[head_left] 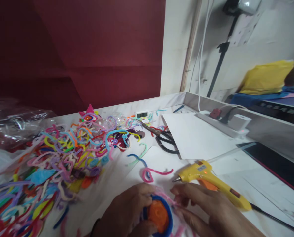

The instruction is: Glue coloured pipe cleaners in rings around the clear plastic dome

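At the bottom middle, my left hand (pixel 129 212) grips a round coil of pipe cleaner (pixel 158 215), orange in the centre with a blue ring around it. My right hand (pixel 201 205) pinches a pink pipe cleaner (pixel 168 198) that runs along the coil's upper right edge. Just beyond my hands lies a curled pink pipe cleaner (pixel 147 176) beside a blue one (pixel 138 158). A yellow hot glue gun (pixel 211 181) rests to the right, its nozzle pointing left and a small orange light showing on it.
A large heap of coloured pipe cleaners (pixel 70 151) covers the left side. Black-handled scissors (pixel 165 140) lie partly under white paper (pixel 198 135). Behind are a small digital display (pixel 142 114) and a power strip (pixel 222 124). A dark phone-like slab (pixel 273 164) lies at right.
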A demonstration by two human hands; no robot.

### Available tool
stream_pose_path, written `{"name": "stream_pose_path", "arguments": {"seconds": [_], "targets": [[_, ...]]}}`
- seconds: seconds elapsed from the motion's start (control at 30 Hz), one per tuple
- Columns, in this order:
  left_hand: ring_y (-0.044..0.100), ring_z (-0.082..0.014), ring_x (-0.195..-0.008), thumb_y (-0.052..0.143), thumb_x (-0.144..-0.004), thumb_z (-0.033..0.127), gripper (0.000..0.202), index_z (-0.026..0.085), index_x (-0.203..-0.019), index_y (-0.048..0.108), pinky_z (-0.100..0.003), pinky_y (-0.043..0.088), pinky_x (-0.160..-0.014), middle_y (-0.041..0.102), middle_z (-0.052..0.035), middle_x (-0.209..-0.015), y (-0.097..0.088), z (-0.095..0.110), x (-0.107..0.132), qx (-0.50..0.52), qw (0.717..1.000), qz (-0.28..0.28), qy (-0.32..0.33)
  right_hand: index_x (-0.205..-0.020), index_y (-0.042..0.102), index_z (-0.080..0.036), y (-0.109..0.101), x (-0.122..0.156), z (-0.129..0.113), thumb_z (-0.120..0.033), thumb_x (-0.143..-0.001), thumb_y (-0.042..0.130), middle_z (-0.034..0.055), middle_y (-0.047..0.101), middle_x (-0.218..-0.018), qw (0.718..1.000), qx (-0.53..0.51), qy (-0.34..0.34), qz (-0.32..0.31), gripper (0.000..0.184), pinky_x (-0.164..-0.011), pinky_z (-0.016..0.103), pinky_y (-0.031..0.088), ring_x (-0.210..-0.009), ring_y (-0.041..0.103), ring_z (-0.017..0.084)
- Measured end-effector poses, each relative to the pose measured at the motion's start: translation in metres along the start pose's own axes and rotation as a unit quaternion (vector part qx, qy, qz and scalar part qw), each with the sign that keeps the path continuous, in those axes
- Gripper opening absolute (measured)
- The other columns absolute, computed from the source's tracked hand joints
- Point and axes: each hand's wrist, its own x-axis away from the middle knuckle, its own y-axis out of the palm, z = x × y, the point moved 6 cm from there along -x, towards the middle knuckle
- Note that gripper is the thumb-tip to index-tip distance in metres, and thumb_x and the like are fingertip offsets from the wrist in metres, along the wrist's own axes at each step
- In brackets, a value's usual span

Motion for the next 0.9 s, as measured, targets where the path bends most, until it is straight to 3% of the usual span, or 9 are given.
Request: {"name": "stream_pose_path", "arguments": {"seconds": [0.17, 0.3, 0.43, 0.73, 0.8, 0.9], "targets": [[0.067, -0.0124, -0.105, 0.049, -0.097, 0.046, 0.024, 0.025, -0.109, 0.051, -0.015, 0.05, -0.094, 0.069, -0.0002, -0.118, -0.002, 0.001, 0.001, -0.032, 0.999, 0.004, 0.002, -0.095, 0.058, -0.026, 0.014, -0.006, 0.006, -0.013, -0.093, 0.045, -0.0032, 0.069, -0.084, 0.997, -0.044, 0.013, -0.067, 0.019, -0.065, 0.02, 0.049, -0.073, 0.066, 0.01], [0.069, -0.0139, -0.1, 0.047, -0.097, 0.045, 0.026, 0.023, -0.11, 0.05, -0.016, 0.052, -0.09, 0.07, -0.0032, -0.113, -0.004, 0.006, -0.002, -0.007, 0.998, 0.022, 0.059, -0.099, 0.06, -0.026, 0.013, -0.007, 0.007, -0.01, -0.093, 0.044, -0.0004, 0.069, -0.089, 0.997, -0.058, -0.018, -0.053, 0.024, -0.068, 0.023, 0.048, -0.078, 0.066, 0.013], [0.069, -0.0163, -0.101, 0.046, -0.097, 0.049, 0.029, 0.024, -0.111, 0.051, -0.02, 0.053, -0.091, 0.07, -0.0035, -0.114, -0.004, 0.004, -0.002, -0.008, 0.999, 0.03, 0.007, -0.097, 0.06, -0.023, 0.015, -0.008, 0.006, -0.01, -0.094, 0.04, 0.0027, 0.067, -0.09, 0.996, -0.053, -0.033, -0.059, 0.024, -0.07, 0.026, 0.048, -0.079, 0.065, 0.015], [0.07, -0.0137, -0.097, 0.046, -0.097, 0.048, 0.027, 0.024, -0.108, 0.053, -0.017, 0.053, -0.089, 0.071, -0.0021, -0.111, -0.005, 0.004, -0.004, 0.009, 0.999, 0.025, 0.024, -0.096, 0.061, -0.022, 0.017, -0.014, 0.007, -0.011, -0.096, 0.034, 0.0045, 0.066, -0.09, 0.995, -0.047, -0.013, -0.09, 0.029, -0.072, 0.028, 0.049, -0.082, 0.064, 0.016], [0.07, -0.0132, -0.094, 0.047, -0.096, 0.048, 0.027, 0.025, -0.109, 0.054, -0.016, 0.054, -0.086, 0.071, -0.0015, -0.109, -0.005, 0.007, -0.006, 0.02, 0.998, 0.018, 0.056, -0.095, 0.062, -0.021, 0.013, -0.014, 0.003, -0.011, -0.094, 0.036, 0.005, 0.066, -0.088, 0.996, -0.034, -0.021, -0.085, 0.027, -0.071, 0.028, 0.05, -0.081, 0.065, 0.017], [0.07, -0.0148, -0.096, 0.046, -0.097, 0.049, 0.028, 0.026, -0.11, 0.055, -0.018, 0.055, -0.087, 0.071, -0.0024, -0.11, -0.006, 0.004, -0.005, 0.009, 1.0, 0.02, 0.005, -0.093, 0.062, -0.021, 0.004, -0.015, -0.007, -0.008, -0.091, 0.038, 0.0054, 0.067, -0.084, 0.998, -0.008, -0.052, -0.046, 0.027, -0.066, 0.027, 0.052, -0.075, 0.066, 0.018]]}}
